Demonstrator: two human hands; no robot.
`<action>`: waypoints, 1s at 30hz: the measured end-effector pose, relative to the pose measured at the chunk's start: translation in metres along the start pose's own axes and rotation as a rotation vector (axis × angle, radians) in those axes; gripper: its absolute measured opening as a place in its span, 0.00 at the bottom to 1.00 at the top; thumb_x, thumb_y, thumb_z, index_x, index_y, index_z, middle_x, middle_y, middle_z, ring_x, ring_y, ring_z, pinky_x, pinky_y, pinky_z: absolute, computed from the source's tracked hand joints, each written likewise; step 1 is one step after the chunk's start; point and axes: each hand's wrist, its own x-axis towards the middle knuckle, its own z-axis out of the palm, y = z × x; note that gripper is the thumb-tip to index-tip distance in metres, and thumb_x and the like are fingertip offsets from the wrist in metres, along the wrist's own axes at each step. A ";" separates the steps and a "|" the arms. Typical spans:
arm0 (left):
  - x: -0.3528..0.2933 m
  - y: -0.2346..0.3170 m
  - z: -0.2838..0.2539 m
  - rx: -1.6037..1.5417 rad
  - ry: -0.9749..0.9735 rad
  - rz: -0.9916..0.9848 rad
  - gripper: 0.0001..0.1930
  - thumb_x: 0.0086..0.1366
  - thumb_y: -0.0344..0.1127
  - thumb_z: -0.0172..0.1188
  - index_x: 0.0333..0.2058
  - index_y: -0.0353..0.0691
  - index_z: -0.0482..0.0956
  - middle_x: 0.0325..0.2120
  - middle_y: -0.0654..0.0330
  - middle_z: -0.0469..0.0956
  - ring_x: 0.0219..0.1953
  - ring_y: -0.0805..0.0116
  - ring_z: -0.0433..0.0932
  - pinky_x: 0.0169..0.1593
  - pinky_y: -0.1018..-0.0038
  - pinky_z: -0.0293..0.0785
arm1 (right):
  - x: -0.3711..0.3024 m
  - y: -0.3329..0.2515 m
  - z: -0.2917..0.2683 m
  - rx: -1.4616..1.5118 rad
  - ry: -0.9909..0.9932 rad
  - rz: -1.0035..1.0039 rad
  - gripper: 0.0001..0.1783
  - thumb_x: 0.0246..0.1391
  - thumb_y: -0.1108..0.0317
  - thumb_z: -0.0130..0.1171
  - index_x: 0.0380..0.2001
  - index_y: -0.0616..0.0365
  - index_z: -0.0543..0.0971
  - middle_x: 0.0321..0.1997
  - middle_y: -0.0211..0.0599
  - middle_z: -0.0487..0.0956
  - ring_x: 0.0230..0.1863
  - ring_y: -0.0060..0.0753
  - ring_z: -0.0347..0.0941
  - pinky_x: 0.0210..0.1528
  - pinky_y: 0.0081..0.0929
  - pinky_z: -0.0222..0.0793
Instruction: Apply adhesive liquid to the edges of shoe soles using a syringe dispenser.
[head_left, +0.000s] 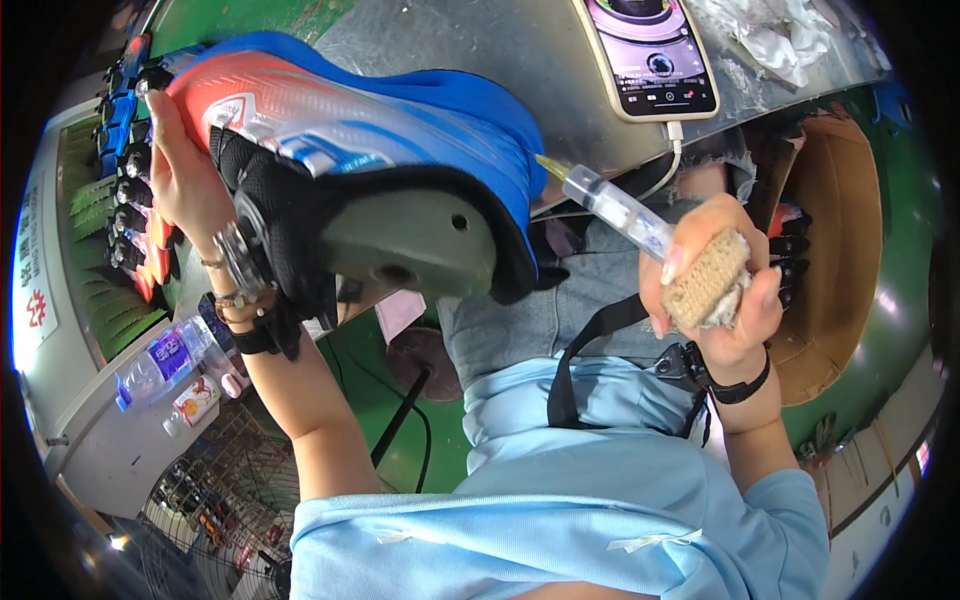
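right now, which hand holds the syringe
The right hand, gripping the syringe and a tan block; the left hand is at the orange end of the shoe.

Shoe (440,115): orange-red toe, blending through whitish, finely lined pattern into blue at the heel; black collar. Shoe last (400,245): dark olive green, 2 darker holes. Syringe (620,212): clear barrel, yellow tip. Block (703,280): tan, fine woven pattern. Phone (655,62): cream case. Cable (677,150): white. Shirt (600,480): plain light blue.
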 end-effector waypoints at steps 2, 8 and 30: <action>-0.002 -0.007 -0.008 0.085 -0.002 -0.067 0.16 0.63 0.41 0.52 0.37 0.31 0.76 0.26 0.69 0.73 0.28 0.84 0.70 0.33 0.84 0.67 | 0.005 0.003 0.007 0.157 -0.025 0.006 0.28 0.50 0.45 0.50 0.32 0.66 0.71 0.23 0.38 0.74 0.21 0.20 0.70 0.23 0.17 0.65; -0.023 -0.033 -0.048 0.177 -0.018 -0.219 0.14 0.62 0.41 0.53 0.31 0.34 0.77 0.19 0.70 0.70 0.20 0.83 0.68 0.25 0.84 0.66 | 0.024 0.001 0.028 -0.114 0.055 -0.039 0.31 0.55 0.43 0.40 0.32 0.68 0.66 0.18 0.39 0.68 0.14 0.27 0.66 0.15 0.20 0.62; -0.216 -0.002 -0.072 -0.498 -0.609 -0.916 0.25 0.51 0.31 0.62 0.46 0.29 0.66 0.39 0.56 0.74 0.41 0.70 0.74 0.48 0.73 0.69 | 0.012 0.000 0.043 -0.095 0.137 0.053 0.25 0.60 0.52 0.31 0.30 0.65 0.68 0.14 0.35 0.65 0.11 0.23 0.60 0.13 0.19 0.57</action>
